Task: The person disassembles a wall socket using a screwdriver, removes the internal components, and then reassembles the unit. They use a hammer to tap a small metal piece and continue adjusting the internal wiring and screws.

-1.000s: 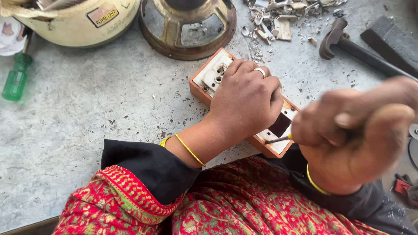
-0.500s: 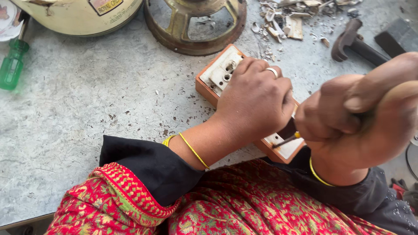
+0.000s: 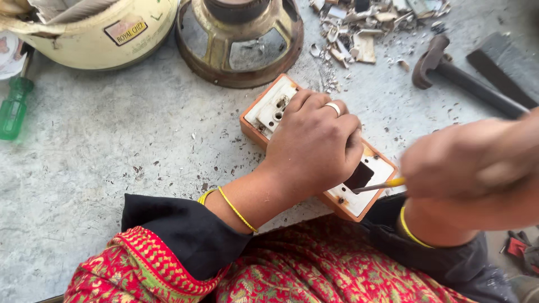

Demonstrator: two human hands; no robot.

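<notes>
Orange switch box with white faceplate lies diagonally at frame centre on the grey concrete surface. Left hand presses flat on its middle, fingers curled over the far edge, ring on one finger. Right hand, blurred at right, fist closed round a screwdriver; tip touches the faceplate's lower end. Hammer upper right, broken plastic bits top centre, speaker frame and cream pot top left, green screwdriver far left.

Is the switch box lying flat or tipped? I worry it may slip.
Flat: the switch box lies face up on the table, pressed down by the left hand.
</notes>
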